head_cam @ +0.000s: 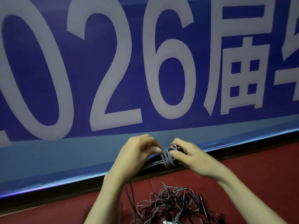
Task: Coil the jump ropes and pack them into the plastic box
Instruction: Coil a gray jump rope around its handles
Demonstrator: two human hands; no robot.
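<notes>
while your right hand (186, 156) gripped the grey rope bundle (169, 156) held up over the red floor (258, 172), its long axis ran left to right, and your left hand (140, 149), just beside it, pinched the loose end. no plastic box showed.

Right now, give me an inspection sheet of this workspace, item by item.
Surface: red floor.
Job's things: grey rope bundle held up between both hands; plastic box, only a clear edge visible at lower left.
Clutter: tangled pile of ropes on the floor.
Fingers: left hand pinches the rope end; right hand grips the bundle.
Cables: nothing seen.
Surroundings: blue banner with large white characters.
</notes>
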